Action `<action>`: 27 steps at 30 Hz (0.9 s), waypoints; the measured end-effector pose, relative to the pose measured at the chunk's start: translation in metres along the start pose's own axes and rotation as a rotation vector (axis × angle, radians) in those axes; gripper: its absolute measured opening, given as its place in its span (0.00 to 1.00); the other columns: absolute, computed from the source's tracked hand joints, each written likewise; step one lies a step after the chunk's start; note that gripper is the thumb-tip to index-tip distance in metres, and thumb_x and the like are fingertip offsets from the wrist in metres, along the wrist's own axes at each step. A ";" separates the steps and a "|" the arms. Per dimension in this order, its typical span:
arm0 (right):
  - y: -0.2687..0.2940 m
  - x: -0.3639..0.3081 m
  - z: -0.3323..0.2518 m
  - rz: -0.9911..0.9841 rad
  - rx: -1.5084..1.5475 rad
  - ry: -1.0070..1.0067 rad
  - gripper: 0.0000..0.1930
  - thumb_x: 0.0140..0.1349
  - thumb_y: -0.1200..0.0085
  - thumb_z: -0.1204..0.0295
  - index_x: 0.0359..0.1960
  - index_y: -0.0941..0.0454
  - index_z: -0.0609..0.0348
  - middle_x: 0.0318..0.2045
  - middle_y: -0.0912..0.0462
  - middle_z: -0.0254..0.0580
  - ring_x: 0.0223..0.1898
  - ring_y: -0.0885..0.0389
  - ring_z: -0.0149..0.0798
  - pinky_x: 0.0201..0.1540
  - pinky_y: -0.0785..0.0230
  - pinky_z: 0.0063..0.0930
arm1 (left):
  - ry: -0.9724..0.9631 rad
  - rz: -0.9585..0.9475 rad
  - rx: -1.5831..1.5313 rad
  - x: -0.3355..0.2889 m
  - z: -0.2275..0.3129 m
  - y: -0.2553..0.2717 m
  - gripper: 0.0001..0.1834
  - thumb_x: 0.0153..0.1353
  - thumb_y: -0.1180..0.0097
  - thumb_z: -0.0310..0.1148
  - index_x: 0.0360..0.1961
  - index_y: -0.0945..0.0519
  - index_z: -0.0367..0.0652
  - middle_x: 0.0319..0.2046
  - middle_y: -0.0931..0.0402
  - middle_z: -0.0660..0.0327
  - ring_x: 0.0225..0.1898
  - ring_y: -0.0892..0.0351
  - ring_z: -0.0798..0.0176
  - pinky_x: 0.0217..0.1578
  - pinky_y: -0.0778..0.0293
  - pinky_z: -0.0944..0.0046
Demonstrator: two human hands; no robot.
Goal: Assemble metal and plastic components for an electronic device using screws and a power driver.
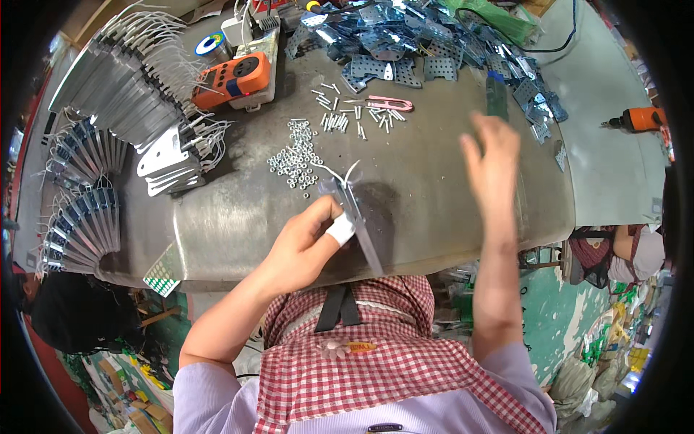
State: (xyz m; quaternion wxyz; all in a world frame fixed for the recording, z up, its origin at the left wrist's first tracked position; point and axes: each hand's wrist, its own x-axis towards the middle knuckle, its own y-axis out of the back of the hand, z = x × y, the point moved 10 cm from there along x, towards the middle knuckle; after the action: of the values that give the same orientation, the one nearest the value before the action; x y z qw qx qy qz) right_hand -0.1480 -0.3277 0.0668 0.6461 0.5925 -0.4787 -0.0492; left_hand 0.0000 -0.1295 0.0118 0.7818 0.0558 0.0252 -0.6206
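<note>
My left hand (307,242), with white tape round one finger, grips a thin flat part (365,239), partly clear and partly dark, near the front edge of the table. Two white wires (336,173) stick up from its far end; my fingers hide some of it. Over the right side, my right hand (491,155) is raised with its fingers apart and nothing visible in it, slightly blurred. Just beyond its fingertips lies a green, see-through object with a blue end (497,98). Small nuts (295,155) lie heaped left of the held part, with loose screws (334,121) beyond them.
Pink-handled snips (390,103) lie by the screws. Bluish perforated metal plates (390,43) pile up at the back. Wired flat parts (119,94) stand in rows at left, beside an orange meter (235,79) and solder spool (210,45). An orange power tool (640,119) sits far right.
</note>
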 end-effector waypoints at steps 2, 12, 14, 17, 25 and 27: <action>-0.021 0.014 0.064 -0.143 -0.197 -0.190 0.27 0.49 0.44 0.72 0.54 0.34 0.57 0.42 0.28 0.50 0.46 0.33 0.49 0.48 0.37 0.39 | -0.013 -0.039 0.043 -0.011 0.005 -0.002 0.06 0.58 0.53 0.29 0.31 0.33 0.37 0.24 0.32 0.61 0.30 0.35 0.72 0.34 0.35 0.69; -0.037 -0.050 0.061 -0.003 1.940 -0.717 0.28 0.53 0.53 0.75 0.58 0.44 0.61 0.49 0.33 0.46 0.52 0.34 0.41 0.54 0.39 0.37 | 0.130 -0.109 -0.169 -0.016 -0.023 -0.003 0.05 0.58 0.52 0.29 0.30 0.32 0.38 0.27 0.33 0.68 0.31 0.37 0.77 0.32 0.36 0.73; -0.043 -0.069 0.025 -0.072 2.101 -0.781 0.26 0.54 0.54 0.75 0.57 0.43 0.59 0.50 0.34 0.46 0.55 0.36 0.41 0.56 0.41 0.42 | 0.117 -0.146 -0.201 -0.012 -0.023 -0.005 0.07 0.60 0.53 0.31 0.30 0.32 0.38 0.28 0.33 0.69 0.32 0.37 0.77 0.35 0.37 0.73; -0.050 -0.080 -0.007 -0.135 2.248 -0.867 0.24 0.55 0.54 0.75 0.56 0.43 0.57 0.50 0.35 0.45 0.58 0.41 0.42 0.58 0.45 0.51 | 0.092 -0.152 -0.213 -0.008 -0.018 -0.007 0.07 0.60 0.53 0.31 0.31 0.32 0.38 0.28 0.33 0.68 0.32 0.37 0.77 0.35 0.37 0.73; -0.025 -0.078 -0.014 -0.286 2.118 -0.741 0.24 0.58 0.54 0.69 0.55 0.43 0.59 0.44 0.30 0.41 0.52 0.34 0.40 0.58 0.45 0.51 | 0.035 -0.056 -0.184 -0.014 -0.023 -0.005 0.06 0.59 0.52 0.30 0.31 0.32 0.39 0.29 0.33 0.68 0.33 0.37 0.76 0.35 0.37 0.73; -0.029 -0.081 -0.014 -0.090 2.445 -0.861 0.24 0.57 0.51 0.67 0.53 0.41 0.60 0.37 0.28 0.37 0.44 0.30 0.36 0.56 0.42 0.46 | 0.022 -0.052 -0.167 -0.012 -0.022 -0.005 0.05 0.59 0.52 0.29 0.31 0.32 0.39 0.29 0.33 0.68 0.33 0.37 0.76 0.36 0.38 0.73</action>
State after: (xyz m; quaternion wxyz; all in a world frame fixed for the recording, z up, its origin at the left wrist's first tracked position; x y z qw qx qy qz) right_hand -0.1670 -0.2750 0.0006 -0.5173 0.7470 -0.3608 0.2101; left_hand -0.0074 -0.1162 -0.0087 0.7671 -0.0035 0.0867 -0.6356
